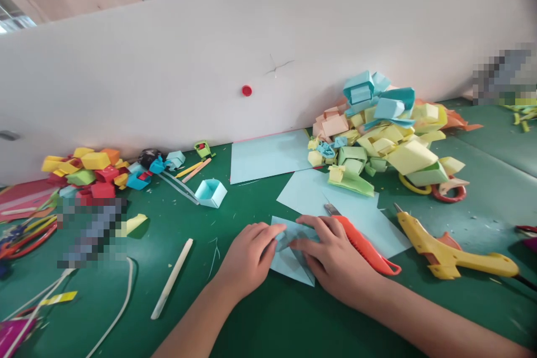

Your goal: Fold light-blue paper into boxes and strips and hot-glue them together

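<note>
A small light blue paper [290, 260] lies on the green table [268, 313], partly folded. My left hand [248, 260] has its fingers curled, with the fingertips pressing the paper's left edge. My right hand [331, 254] lies over the paper's right part, fingers pressed down on a fold. Both hands meet at the paper's middle. An orange utility knife [364, 246] lies just right of my right hand, touching its back.
Flat blue sheets [268, 155] lie behind the hands. A heap of folded paper pieces [386, 134] sits at back right, another [90, 170] at back left. A small blue paper box [210, 192], a yellow glue gun [448, 249], a white stick [172, 278] and a white partition wall [210, 67] are around.
</note>
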A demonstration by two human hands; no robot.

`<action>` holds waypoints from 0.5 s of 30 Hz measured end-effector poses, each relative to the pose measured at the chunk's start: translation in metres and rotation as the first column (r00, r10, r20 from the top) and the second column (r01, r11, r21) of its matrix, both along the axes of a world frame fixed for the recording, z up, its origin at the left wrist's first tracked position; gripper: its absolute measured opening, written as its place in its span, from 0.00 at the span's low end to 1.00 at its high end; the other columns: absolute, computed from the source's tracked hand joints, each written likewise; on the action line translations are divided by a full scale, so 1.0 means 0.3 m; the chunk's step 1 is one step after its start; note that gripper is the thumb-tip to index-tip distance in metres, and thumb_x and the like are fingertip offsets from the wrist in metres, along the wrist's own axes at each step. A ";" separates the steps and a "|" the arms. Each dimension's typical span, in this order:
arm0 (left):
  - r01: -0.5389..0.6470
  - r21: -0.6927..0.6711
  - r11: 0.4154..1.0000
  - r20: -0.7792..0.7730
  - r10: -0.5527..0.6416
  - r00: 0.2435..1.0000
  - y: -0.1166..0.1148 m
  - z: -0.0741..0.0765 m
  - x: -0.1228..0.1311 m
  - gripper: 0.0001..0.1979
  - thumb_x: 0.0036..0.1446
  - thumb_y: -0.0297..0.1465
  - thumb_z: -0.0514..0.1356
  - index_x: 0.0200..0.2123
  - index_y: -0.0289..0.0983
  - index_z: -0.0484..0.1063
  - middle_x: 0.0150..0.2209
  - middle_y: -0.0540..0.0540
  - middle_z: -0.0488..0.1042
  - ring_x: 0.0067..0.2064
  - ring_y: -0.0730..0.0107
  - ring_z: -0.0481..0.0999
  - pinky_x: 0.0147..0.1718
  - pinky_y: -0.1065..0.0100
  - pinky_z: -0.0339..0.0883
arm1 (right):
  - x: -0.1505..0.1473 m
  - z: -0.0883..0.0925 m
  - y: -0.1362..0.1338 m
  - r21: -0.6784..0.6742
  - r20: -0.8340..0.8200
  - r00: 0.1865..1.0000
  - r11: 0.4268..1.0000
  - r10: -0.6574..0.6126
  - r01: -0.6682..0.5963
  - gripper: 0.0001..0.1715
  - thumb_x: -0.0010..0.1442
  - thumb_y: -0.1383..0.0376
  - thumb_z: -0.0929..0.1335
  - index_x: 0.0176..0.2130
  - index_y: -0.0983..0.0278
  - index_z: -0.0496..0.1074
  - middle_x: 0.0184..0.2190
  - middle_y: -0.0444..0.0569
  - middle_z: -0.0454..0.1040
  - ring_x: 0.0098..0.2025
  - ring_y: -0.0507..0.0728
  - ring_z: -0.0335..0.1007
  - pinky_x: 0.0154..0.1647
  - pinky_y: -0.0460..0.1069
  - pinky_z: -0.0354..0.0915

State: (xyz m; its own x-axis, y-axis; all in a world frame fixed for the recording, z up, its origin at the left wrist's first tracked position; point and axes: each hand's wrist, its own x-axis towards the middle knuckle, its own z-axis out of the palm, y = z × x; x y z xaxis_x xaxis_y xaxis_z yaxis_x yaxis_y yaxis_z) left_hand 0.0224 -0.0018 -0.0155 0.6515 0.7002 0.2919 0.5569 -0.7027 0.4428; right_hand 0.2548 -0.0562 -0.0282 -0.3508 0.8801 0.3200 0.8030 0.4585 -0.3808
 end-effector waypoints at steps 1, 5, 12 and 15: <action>0.021 0.010 1.000 0.009 -0.021 1.000 0.002 -0.001 0.000 0.19 0.71 0.25 0.50 0.61 0.44 0.68 0.46 0.44 0.76 0.46 0.62 0.76 0.44 0.62 0.72 | -0.001 0.001 0.000 -0.001 -0.005 1.000 1.000 -0.003 0.003 0.22 0.67 0.73 0.63 0.51 0.51 0.76 0.63 0.53 0.65 0.61 0.70 0.62 0.59 0.73 0.66; 0.065 0.031 0.997 0.037 -0.067 0.997 0.004 0.000 -0.001 0.18 0.70 0.23 0.49 0.55 0.42 0.74 0.44 0.44 0.75 0.43 0.64 0.75 0.42 0.65 0.71 | -0.004 0.006 0.000 -0.002 -0.023 1.000 1.000 -0.011 0.011 0.20 0.68 0.72 0.63 0.50 0.52 0.76 0.62 0.52 0.66 0.61 0.68 0.63 0.63 0.75 0.62; 0.047 0.011 0.999 0.093 -0.048 0.994 -0.005 0.016 0.005 0.16 0.68 0.20 0.49 0.43 0.38 0.75 0.41 0.44 0.74 0.40 0.67 0.74 0.38 0.68 0.69 | -0.003 0.007 -0.002 -0.007 -0.001 1.000 1.000 -0.025 0.025 0.17 0.68 0.71 0.64 0.49 0.52 0.76 0.62 0.52 0.66 0.59 0.69 0.66 0.61 0.76 0.63; 0.017 0.029 0.999 0.117 -0.020 0.993 -0.004 0.015 0.003 0.15 0.67 0.20 0.49 0.43 0.38 0.74 0.40 0.45 0.73 0.40 0.67 0.74 0.38 0.68 0.69 | -0.004 0.008 -0.001 -0.013 0.001 0.999 0.999 -0.035 0.035 0.16 0.67 0.71 0.65 0.48 0.53 0.76 0.62 0.52 0.67 0.59 0.69 0.66 0.62 0.75 0.63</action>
